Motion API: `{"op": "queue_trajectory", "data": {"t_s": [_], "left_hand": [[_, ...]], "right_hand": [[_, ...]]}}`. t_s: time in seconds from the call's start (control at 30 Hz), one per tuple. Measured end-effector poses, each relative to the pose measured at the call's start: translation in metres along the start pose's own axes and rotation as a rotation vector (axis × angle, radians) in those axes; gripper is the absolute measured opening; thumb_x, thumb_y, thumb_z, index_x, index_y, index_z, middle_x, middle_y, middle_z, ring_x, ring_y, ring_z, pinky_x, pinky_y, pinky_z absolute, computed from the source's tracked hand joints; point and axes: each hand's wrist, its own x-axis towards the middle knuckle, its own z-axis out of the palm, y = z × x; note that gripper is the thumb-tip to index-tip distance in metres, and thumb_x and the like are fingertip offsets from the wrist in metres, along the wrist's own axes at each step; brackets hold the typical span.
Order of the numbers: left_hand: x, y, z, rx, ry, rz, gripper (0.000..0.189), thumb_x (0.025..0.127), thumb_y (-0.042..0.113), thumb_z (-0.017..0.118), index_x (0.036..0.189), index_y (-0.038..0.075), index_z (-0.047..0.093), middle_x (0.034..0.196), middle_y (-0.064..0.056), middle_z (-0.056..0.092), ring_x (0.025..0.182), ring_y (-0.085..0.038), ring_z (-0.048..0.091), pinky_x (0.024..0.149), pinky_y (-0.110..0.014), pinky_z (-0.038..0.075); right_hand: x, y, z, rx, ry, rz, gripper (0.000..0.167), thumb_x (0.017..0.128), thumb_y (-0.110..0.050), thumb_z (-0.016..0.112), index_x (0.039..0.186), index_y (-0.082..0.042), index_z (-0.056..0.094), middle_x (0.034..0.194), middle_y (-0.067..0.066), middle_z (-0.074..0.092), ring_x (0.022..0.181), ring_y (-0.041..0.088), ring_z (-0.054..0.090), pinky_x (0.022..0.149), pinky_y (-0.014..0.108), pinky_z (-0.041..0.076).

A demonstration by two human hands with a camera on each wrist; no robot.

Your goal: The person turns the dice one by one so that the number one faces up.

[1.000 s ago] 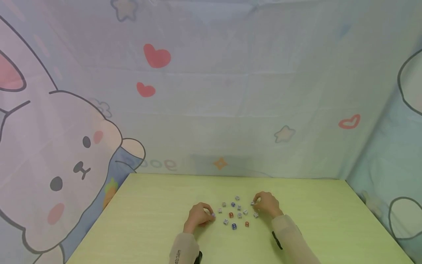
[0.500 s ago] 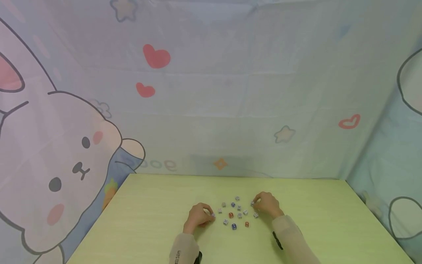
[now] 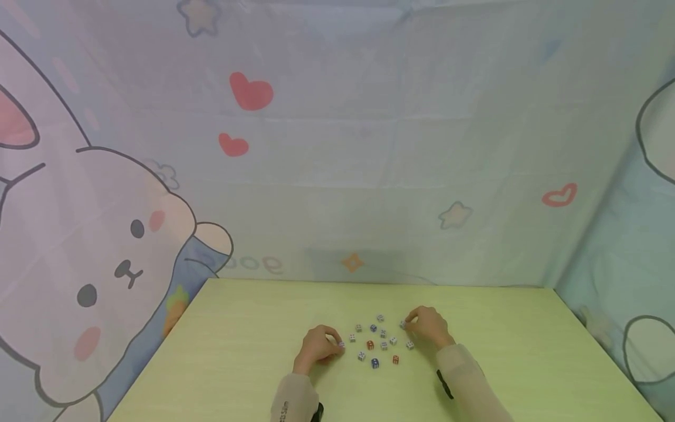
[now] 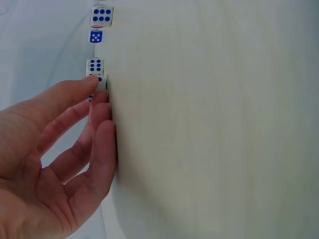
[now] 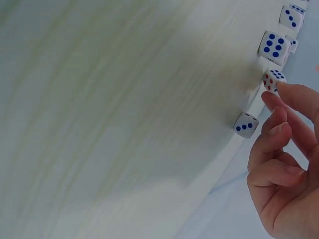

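Near the left edge of a loose group of dice, my left hand (image 3: 318,343) pinches a white die (image 4: 101,83) between thumb and fingertips, low over the table. The fingers partly cover that die. On the group's far right side, my right hand (image 3: 428,326) holds another white die (image 5: 273,79) at the tips of thumb and index finger. Below these fingers in the right wrist view lies a white die (image 5: 245,125) with blue pips. Between the hands are several white dice, a red die (image 3: 370,345), a second red die (image 3: 395,360) and a blue die (image 3: 375,363).
The dice lie on a pale yellow-green table (image 3: 221,363). A smaller blue die (image 3: 373,328) sits toward the back of the group. Behind the table hangs a printed curtain (image 3: 337,146) with a rabbit and hearts.
Both hands stay almost where they were. The die at my right fingertips shifts very slightly left; the other dice keep their places.
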Motion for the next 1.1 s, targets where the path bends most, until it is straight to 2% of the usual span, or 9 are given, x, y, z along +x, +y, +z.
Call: {"op": "queue_trajectory", "data": {"t_s": [0.27,0.4,0.6,0.87,1.1], "left_hand": [[0.001,0.001,-0.001,0.002,-0.005,-0.006,0.010,0.072,0.012,0.072,0.077,0.006,0.067,0.059,-0.007,0.063,0.043,-0.009,0.048,0.041,-0.023,0.046],[0.002,0.000,-0.001,0.003,-0.007,-0.005,0.010,0.072,0.012,0.072,0.078,0.006,0.067,0.059,-0.007,0.063,0.043,-0.009,0.048,0.042,-0.023,0.046],[0.001,0.000,-0.001,-0.002,-0.013,-0.012,0.010,0.072,0.012,0.072,0.078,0.006,0.067,0.060,-0.005,0.063,0.044,-0.010,0.049,0.042,-0.023,0.047],[0.000,0.000,-0.001,-0.004,-0.013,-0.008,0.010,0.072,0.013,0.073,0.078,0.006,0.067,0.060,-0.005,0.063,0.044,-0.010,0.050,0.042,-0.024,0.047],[-0.001,0.000,-0.002,-0.010,-0.016,0.005,0.010,0.073,0.012,0.072,0.078,0.005,0.067,0.060,-0.006,0.063,0.044,-0.011,0.050,0.042,-0.025,0.047]], "right_hand": [[0.004,-0.001,0.001,0.022,-0.001,0.040,0.018,0.078,-0.021,0.064,0.092,-0.010,0.068,0.103,0.015,0.065,0.066,0.017,0.056,0.050,0.030,0.045],[0.004,-0.004,0.002,-0.009,-0.006,0.036,0.023,0.076,-0.022,0.067,0.096,-0.011,0.067,0.102,0.015,0.065,0.065,0.016,0.056,0.050,0.030,0.045],[0.006,-0.006,0.005,-0.046,-0.017,0.018,0.031,0.072,-0.021,0.071,0.102,-0.013,0.065,0.111,0.019,0.061,0.067,0.019,0.056,0.048,0.029,0.045],[0.005,-0.010,0.006,-0.064,-0.010,0.022,0.019,0.074,-0.019,0.069,0.092,-0.013,0.067,0.112,0.020,0.061,0.063,0.018,0.052,0.047,0.029,0.042],[0.004,-0.013,0.008,-0.095,-0.005,0.018,0.019,0.074,-0.021,0.069,0.090,-0.012,0.066,0.109,0.019,0.062,0.072,0.022,0.058,0.055,0.034,0.047]]}}
